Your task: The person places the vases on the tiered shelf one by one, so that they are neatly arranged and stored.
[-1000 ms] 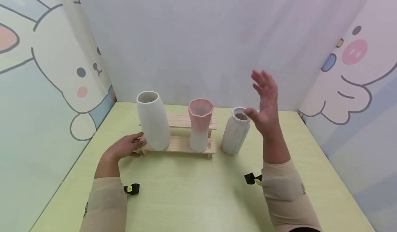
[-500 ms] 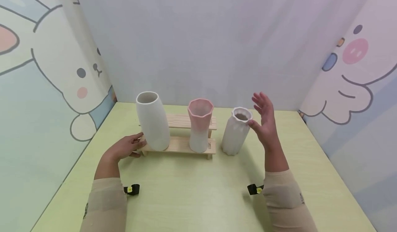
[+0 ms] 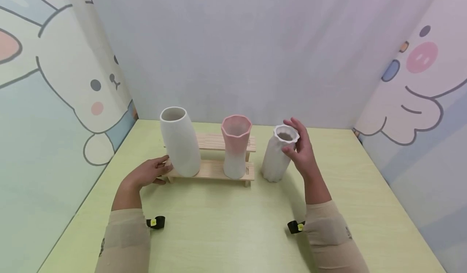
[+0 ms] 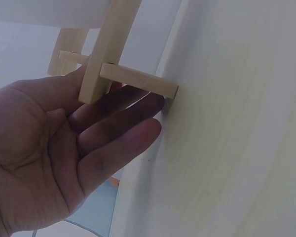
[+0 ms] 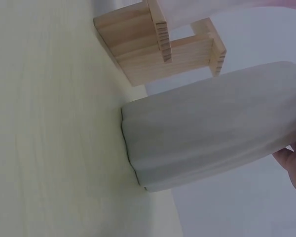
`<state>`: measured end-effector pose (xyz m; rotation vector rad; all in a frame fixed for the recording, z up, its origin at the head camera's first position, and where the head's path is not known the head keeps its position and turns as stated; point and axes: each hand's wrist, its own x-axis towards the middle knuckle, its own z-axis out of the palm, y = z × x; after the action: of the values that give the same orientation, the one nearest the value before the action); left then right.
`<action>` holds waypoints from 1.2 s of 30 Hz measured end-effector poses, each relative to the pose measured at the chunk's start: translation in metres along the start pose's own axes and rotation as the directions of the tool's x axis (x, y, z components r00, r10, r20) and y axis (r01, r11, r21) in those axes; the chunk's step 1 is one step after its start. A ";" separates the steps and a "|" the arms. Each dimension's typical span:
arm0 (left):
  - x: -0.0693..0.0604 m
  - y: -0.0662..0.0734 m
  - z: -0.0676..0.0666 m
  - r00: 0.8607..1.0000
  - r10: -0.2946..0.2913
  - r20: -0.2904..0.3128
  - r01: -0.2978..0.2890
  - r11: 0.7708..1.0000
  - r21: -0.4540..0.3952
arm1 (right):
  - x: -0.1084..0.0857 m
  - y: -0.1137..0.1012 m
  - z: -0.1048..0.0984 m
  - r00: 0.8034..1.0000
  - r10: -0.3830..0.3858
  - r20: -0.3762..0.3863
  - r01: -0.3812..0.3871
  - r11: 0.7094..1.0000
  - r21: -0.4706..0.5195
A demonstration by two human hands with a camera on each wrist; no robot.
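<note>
My left hand (image 3: 147,172) holds the left end of a two-tier wooden stand (image 3: 211,169), with several fingers below the lower slat in the left wrist view. On that lower tier stand a tall smooth white vase (image 3: 181,147), next to the hand, and a pink-to-white vase (image 3: 235,151) with a faceted rim. To the right of the stand, a white fluted vase (image 3: 275,159) with a scalloped rim is upright on the table. Around its neck curls my right hand (image 3: 303,153), thumb on the near side and fingers behind the rim. The right wrist view shows the vase's base (image 5: 138,148) on the tabletop.
The pale yellow-green table (image 3: 219,224) runs back to a plain light curtain (image 3: 233,54). Side panels with cartoon animals (image 3: 96,86) rise on the left and right. Black straps with yellow tags (image 3: 155,222) show beside both sleeves.
My right hand has come down and leftward from above, and its fingers have closed around the neck of the white fluted vase. The left hand and the stand stay where they were.
</note>
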<state>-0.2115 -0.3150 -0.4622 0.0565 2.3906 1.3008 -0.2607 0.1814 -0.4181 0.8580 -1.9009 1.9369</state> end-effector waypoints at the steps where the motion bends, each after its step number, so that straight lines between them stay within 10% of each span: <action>1: 0.000 0.001 0.000 1.000 -0.001 0.000 0.001 1.000 0.004 | 0.000 0.000 0.001 1.000 0.007 0.004 -0.007 1.000 0.001; 22: -0.001 0.006 0.001 1.000 0.002 0.002 -0.002 1.000 0.005 | 0.003 0.006 0.015 0.967 0.140 -0.213 -0.157 0.985 -0.065; 36: -0.003 0.006 0.000 1.000 -0.010 0.006 0.010 1.000 0.016 | 0.001 -0.008 0.039 0.945 -0.041 -0.325 0.001 0.992 -0.122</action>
<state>-0.2096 -0.3122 -0.4569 0.0529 2.3939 1.2752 -0.2484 0.1438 -0.4128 0.4825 -1.7787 1.7983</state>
